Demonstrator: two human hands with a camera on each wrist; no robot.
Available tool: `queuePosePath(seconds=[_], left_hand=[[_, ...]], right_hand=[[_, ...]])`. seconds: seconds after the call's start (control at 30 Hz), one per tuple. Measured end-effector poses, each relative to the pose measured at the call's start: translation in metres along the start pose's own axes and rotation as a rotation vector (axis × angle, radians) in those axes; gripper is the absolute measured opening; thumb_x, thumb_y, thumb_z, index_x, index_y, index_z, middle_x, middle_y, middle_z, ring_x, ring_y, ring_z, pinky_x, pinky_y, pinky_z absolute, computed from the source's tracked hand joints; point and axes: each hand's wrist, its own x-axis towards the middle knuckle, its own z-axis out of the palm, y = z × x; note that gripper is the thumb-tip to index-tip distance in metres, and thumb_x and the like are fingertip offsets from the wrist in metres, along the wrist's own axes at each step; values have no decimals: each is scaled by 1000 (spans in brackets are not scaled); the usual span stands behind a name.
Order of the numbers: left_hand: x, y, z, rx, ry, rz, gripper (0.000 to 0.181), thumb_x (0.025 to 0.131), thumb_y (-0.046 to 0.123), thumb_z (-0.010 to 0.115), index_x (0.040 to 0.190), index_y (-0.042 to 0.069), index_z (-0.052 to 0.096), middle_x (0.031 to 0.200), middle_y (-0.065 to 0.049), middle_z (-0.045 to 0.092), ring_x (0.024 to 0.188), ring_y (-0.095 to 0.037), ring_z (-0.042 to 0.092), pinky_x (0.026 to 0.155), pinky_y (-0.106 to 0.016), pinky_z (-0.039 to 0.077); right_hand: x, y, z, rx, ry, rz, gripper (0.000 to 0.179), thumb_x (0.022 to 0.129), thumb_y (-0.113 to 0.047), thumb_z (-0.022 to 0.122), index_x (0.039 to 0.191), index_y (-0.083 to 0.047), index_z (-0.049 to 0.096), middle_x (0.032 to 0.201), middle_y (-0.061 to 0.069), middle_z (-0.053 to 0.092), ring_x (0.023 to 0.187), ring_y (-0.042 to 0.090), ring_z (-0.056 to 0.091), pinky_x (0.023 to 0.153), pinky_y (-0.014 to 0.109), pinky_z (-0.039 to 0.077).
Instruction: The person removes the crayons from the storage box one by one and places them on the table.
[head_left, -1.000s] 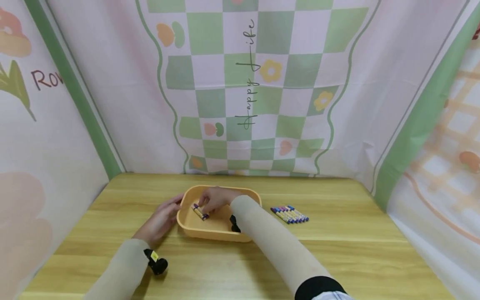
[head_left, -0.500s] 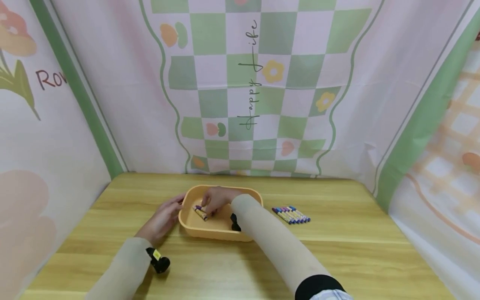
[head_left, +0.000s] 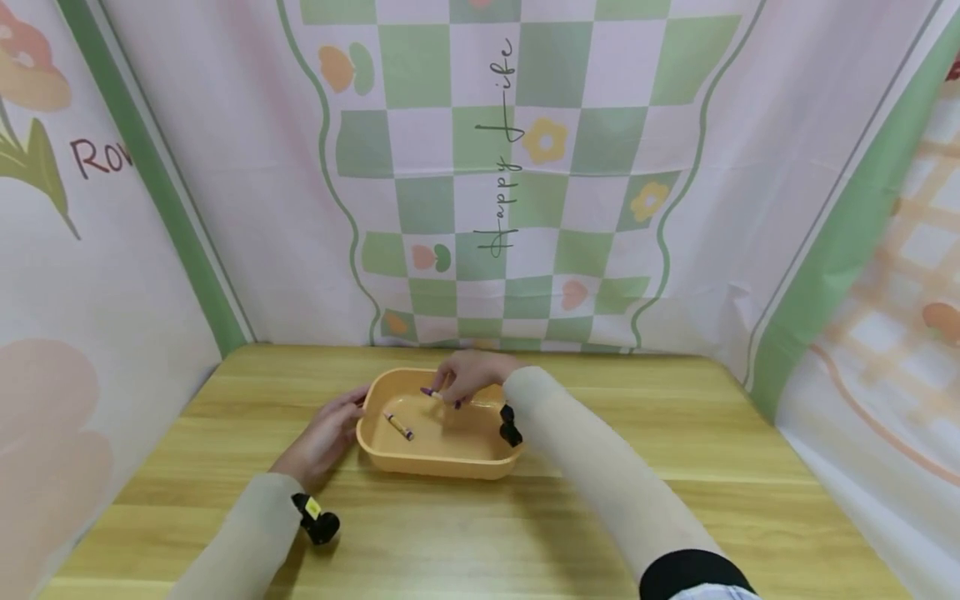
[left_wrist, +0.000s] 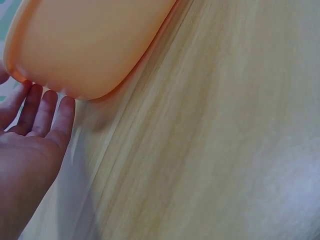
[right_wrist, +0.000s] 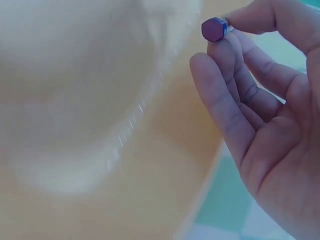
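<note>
A crayon (head_left: 431,392) with purple ends is pinched between the thumb and fingers of my right hand (head_left: 471,377), above the back part of an orange-yellow plastic bin (head_left: 442,467). Its hexagonal purple end faces the camera in the right wrist view. Another crayon (head_left: 399,427), yellowish with dark ends, lies on the bin's floor at the left. My left hand (head_left: 326,437) rests its fingertips against the outside of the bin's left end. In the left wrist view its fingers are fairly straight, touching the bin's wall (left_wrist: 90,45).
The bin stands on a wood-grain table (head_left: 420,533). A printed cloth (head_left: 487,200) hangs behind the table, with further cloth at both sides. My right sleeve (head_left: 592,467) crosses the table right of the bin.
My right hand has lifted a crayon off the bin's floor and moved right and back with it. The crayon row on the table is now hidden behind the right arm. The left hand stays put.
</note>
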Motion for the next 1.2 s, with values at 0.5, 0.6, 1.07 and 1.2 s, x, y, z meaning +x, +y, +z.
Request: queuePosePath(seconds=[0.5, 0.6, 1.07, 1.2], left_hand=[[1, -3, -2, 7, -14, 6, 65, 94, 1, 48, 156, 0, 26, 164, -13, 21, 146, -31, 28, 118, -45, 29], [1, -3, -2, 17, -20, 11, 66, 94, 2, 48, 156, 0, 26, 164, -14, 22, 146, -32, 28, 118, -46, 28], [1, -5, -4, 21, -27, 15, 63, 97, 3, 47, 156, 0, 26, 164, -13, 21, 145, -32, 29, 117, -45, 30], [2, -6, -5, 6, -29, 17, 62, 97, 2, 46, 156, 1, 27, 164, -13, 22, 145, -31, 29, 117, -43, 31]], right_hand=[[-86, 41, -51, -83, 126, -5, 43, 81, -3, 63, 124, 2, 63, 92, 9, 65, 78, 19, 63, 76, 36, 59], [-104, 56, -56, -78, 152, 16, 43, 81, -2, 63, 123, 2, 63, 91, 7, 64, 78, 20, 62, 77, 39, 59], [-171, 133, -53, 45, 216, 146, 45, 81, -1, 59, 126, 5, 58, 72, 2, 52, 63, 16, 46, 63, 31, 45], [-181, 151, -45, 35, 226, 161, 44, 79, -1, 58, 123, 3, 59, 70, 0, 48, 61, 14, 42, 61, 31, 42]])
